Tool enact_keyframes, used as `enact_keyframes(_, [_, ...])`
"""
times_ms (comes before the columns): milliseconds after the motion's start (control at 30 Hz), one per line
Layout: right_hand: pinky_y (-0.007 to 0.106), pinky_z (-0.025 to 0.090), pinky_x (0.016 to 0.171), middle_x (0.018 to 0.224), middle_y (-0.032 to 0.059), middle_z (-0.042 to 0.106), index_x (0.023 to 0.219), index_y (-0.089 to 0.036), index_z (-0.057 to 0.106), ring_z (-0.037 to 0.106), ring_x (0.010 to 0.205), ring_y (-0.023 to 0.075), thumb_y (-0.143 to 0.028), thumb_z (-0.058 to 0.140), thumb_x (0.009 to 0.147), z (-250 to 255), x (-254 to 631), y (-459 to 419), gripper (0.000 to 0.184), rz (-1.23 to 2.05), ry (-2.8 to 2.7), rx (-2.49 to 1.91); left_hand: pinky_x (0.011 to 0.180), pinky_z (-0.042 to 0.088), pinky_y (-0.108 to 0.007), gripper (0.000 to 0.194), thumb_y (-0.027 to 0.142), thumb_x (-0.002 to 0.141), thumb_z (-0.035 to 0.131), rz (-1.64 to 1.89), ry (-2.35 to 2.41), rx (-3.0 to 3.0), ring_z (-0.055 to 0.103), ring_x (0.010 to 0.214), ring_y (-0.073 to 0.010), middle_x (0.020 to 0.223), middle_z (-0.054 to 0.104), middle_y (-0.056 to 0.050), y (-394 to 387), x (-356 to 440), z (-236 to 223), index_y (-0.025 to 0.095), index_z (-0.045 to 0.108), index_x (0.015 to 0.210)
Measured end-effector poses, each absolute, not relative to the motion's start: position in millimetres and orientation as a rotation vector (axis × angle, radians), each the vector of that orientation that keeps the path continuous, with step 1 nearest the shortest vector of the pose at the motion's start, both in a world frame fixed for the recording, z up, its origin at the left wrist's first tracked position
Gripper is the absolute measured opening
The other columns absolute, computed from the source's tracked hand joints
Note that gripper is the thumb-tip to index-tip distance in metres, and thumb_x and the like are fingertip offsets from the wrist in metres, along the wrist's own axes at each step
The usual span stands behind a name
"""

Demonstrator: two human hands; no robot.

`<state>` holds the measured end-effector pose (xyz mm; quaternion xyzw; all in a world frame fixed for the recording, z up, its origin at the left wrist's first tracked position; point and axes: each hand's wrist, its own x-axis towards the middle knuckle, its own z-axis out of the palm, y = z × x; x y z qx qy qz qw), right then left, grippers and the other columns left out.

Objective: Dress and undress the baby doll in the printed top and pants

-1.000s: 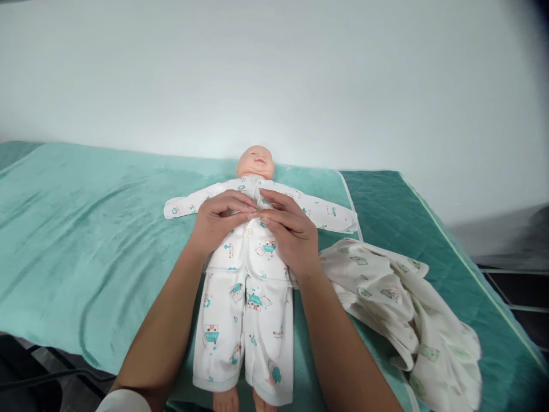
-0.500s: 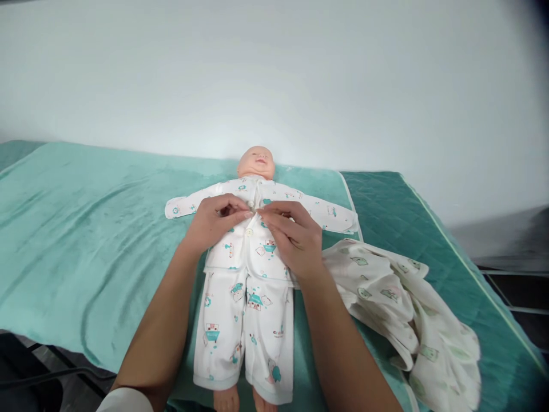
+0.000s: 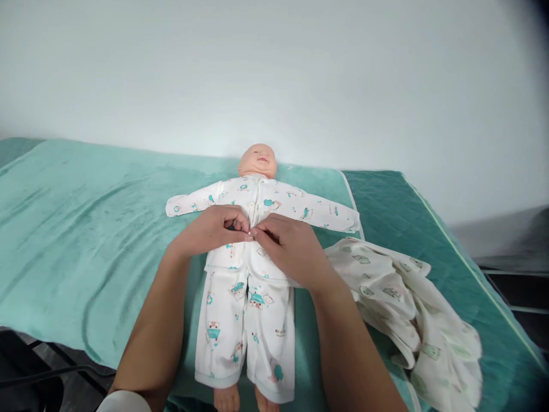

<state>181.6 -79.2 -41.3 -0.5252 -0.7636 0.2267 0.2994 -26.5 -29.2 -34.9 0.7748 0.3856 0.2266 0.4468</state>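
A baby doll point(image 3: 258, 160) lies on its back, dressed in a white printed baby shirt point(image 3: 300, 201) and matching trousers point(image 3: 268, 337). Both hands meet over the middle of the shirt front. My left hand point(image 3: 217, 229) pinches the shirt's edge, thumb and fingertips together at a button. From the other side my right hand point(image 3: 291, 246) pinches the opposite edge at the same spot, its fingertips nearly touching the left thumb. Higher on the chest a button point(image 3: 252, 205) shows on the front. My fingers mostly cover the lower button.
A crumpled white cloth with green prints point(image 3: 398, 303) lies to the right of the doll. Light green blanket point(image 3: 86, 229) covers the table, over a darker green quilted cover point(image 3: 386, 206). A pale wall point(image 3: 274, 74) stands behind.
Both hands have moved down the shirt front, from the upper chest button to the one below it. The upper button is now uncovered. The doll has stayed in place.
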Motion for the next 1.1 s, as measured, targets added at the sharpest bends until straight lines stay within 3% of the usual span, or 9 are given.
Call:
enact_keyframes(167, [0.028,0.031,0.061,0.065,-0.0010,0.057,0.067,-0.018,0.049,0.048,0.060,0.0107,-0.027,0.047,0.101,-35.1,176.5,-83.5,0.036,0.707,-2.032,-1.447,0.059,0.034,-0.024,0.016,0.033,0.086,0.073,0.554,0.964,1.886,0.042,0.066,-0.0092,0.078,0.058,0.001,-30.6,-26.8,-33.0,0.018,0.069,0.080])
enact_keyframes(400, [0.024,0.040,0.048,0.057,-0.0054,0.057,0.073,-0.020,0.055,0.052,0.038,0.0077,-0.032,0.044,0.101,-31.0,174.7,-86.5,0.031,1.135,-1.743,-1.540,0.060,0.039,-0.023,0.008,0.026,0.085,0.072,0.652,0.974,1.894,0.047,0.066,-0.0092,0.077,0.062,0.002,-30.9,-29.9,-33.9,0.021,0.071,0.091])
enact_keyframes(633, [0.020,0.038,0.042,0.059,-0.0049,0.062,0.074,-0.020,0.054,0.055,0.039,0.0062,-0.037,0.048,0.101,-35.4,180.0,-85.5,0.032,1.290,-1.723,-1.404,0.058,0.039,-0.023,0.011,0.029,0.082,0.074,0.637,0.969,1.862,0.047,0.063,-0.0101,0.070,0.056,0.002,-30.4,-28.3,-33.1,0.020,0.072,0.089])
enact_keyframes(900, [0.017,0.037,0.037,0.059,-0.0059,0.062,0.084,-0.022,0.061,0.058,0.041,0.0081,-0.034,0.058,0.093,-38.5,179.8,-85.1,0.015,1.368,-1.697,-1.415,0.056,0.032,-0.023,0.010,0.031,0.086,0.072,0.571,0.963,1.924,0.036,0.062,-0.0099,0.067,0.043,0.003,-29.5,-31.9,-35.5,0.021,0.070,0.087])
enact_keyframes(1100, [0.017,0.041,0.038,0.057,-0.0053,0.062,0.085,-0.021,0.061,0.059,0.042,0.0091,-0.031,0.064,0.088,-38.5,176.6,-84.1,0.011,1.471,-1.522,-1.436,0.057,0.032,-0.024,0.010,0.031,0.088,0.068,0.528,0.953,1.951,0.037,0.064,-0.0108,0.070,0.045,0.002,-29.4,-32.0,-32.9,0.021,0.072,0.089])
